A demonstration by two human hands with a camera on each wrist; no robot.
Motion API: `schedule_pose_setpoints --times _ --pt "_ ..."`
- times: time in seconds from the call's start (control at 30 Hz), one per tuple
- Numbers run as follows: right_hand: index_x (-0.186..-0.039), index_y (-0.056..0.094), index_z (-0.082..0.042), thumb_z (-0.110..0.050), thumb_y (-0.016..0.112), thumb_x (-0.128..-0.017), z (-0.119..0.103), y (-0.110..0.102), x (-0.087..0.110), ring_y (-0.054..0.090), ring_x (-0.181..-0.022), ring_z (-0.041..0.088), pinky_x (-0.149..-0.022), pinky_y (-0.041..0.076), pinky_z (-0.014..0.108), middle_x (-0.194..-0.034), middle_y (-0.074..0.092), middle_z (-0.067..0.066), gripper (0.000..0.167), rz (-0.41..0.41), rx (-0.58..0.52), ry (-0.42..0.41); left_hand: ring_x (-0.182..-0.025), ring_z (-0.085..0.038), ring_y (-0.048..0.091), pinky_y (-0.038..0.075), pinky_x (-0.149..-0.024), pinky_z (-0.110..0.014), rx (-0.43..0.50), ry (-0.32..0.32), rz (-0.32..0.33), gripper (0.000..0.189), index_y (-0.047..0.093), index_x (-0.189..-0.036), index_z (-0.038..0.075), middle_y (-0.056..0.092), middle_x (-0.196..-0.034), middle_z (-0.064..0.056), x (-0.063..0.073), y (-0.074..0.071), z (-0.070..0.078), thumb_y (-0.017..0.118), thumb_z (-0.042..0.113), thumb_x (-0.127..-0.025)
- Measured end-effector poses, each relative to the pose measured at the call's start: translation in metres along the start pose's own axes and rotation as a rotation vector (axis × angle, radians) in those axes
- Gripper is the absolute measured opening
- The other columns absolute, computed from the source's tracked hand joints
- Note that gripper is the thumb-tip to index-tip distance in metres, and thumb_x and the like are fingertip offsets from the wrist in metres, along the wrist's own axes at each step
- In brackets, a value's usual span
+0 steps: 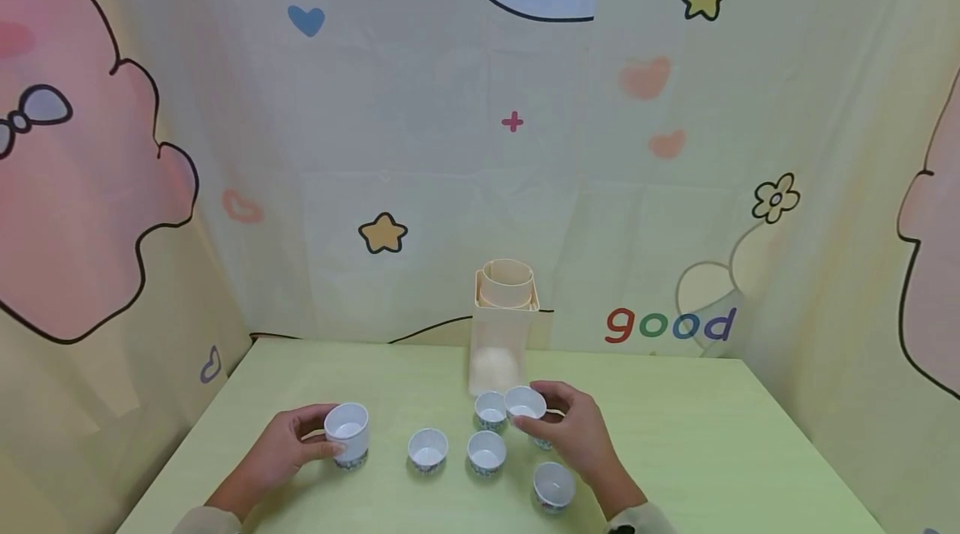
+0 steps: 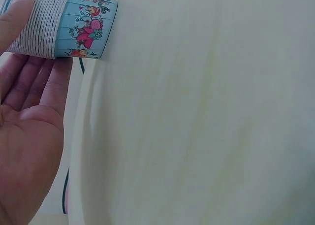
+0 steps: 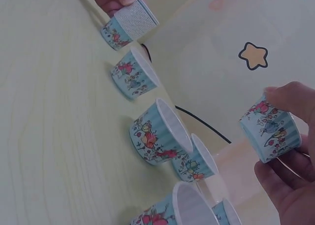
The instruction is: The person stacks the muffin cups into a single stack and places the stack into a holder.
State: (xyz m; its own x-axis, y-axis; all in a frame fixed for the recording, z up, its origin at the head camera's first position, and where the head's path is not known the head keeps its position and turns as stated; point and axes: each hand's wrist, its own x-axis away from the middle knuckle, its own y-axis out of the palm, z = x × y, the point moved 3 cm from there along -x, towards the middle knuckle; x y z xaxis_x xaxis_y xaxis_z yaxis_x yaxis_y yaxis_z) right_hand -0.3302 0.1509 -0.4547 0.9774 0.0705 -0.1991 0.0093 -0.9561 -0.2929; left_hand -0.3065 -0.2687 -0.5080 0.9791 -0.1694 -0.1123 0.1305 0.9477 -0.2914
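Right fingers (image 3: 276, 183) pinch one cup (image 3: 270, 131); my left fingers (image 2: 56, 84) grip the stack (image 2: 42, 25). Best squeeze lightly, cup level, clear of the standing cups (image 1: 487, 454).

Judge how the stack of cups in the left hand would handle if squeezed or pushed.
The stack is probably light, since its cups look like thin paper. Its many closely nested rims suggest it is stiffer than a single cup. Its printed base narrows, so it might tip.

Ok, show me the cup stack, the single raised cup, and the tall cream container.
Cup stack (image 2: 51, 27): left wrist view, its ridged rims.
Single raised cup (image 3: 272, 130): right wrist view, patterned side.
Tall cream container (image 1: 500, 336): head view, front face.
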Motion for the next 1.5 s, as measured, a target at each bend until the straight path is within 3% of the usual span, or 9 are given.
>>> schedule_pose_setpoints --times 0.9,1.23,1.37,1.5 --pt "-0.125 0.066 0.004 -0.009 0.089 -0.078 -0.027 0.072 -0.009 0.073 -0.099 0.024 -0.084 0.062 0.022 -0.114 0.073 0.021 0.054 -0.207 -0.156 -0.107 -0.126 -0.037 0.062 0.06 -0.096 -0.029 0.008 -0.018 -0.003 0.071 0.055 -0.139 -0.009 0.061 -0.139 -0.028 -0.001 0.0 -0.001 0.087 0.014 -0.081" --pt "-0.129 0.064 0.004 -0.009 0.088 -0.079 -0.031 0.102 -0.012 0.072 -0.098 0.019 -0.085 0.062 0.022 -0.116 0.072 0.019 0.057 -0.264 -0.205 -0.084 -0.125 -0.035 0.062 0.06 -0.096 -0.029 0.004 -0.025 -0.01 0.072 0.055 -0.14 -0.009 0.061 -0.139 -0.026 -0.003 0.001 -0.003 0.087 0.017 -0.081" --pt "-0.129 0.063 0.005 -0.007 0.088 -0.079 -0.035 0.116 -0.012 0.072 -0.1 0.021 -0.085 0.062 0.022 -0.116 0.071 0.019 0.057 -0.274 -0.226 -0.083 -0.122 -0.027 0.064 0.06 -0.096 -0.027 0.013 -0.008 -0.007 0.07 0.056 -0.139 -0.009 0.061 -0.138 -0.027 -0.003 0.001 -0.003 0.087 0.015 -0.081" --pt "-0.127 0.064 0.004 -0.006 0.088 -0.078 -0.038 0.132 -0.012 0.073 -0.098 0.022 -0.084 0.063 0.024 -0.114 0.072 0.017 0.056 -0.276 -0.241 -0.074 -0.116 -0.011 0.066 0.06 -0.096 -0.026 0.012 0.005 -0.002 0.07 0.056 -0.138 -0.01 0.062 -0.137 -0.028 -0.003 0.001 -0.003 0.087 0.015 -0.081"
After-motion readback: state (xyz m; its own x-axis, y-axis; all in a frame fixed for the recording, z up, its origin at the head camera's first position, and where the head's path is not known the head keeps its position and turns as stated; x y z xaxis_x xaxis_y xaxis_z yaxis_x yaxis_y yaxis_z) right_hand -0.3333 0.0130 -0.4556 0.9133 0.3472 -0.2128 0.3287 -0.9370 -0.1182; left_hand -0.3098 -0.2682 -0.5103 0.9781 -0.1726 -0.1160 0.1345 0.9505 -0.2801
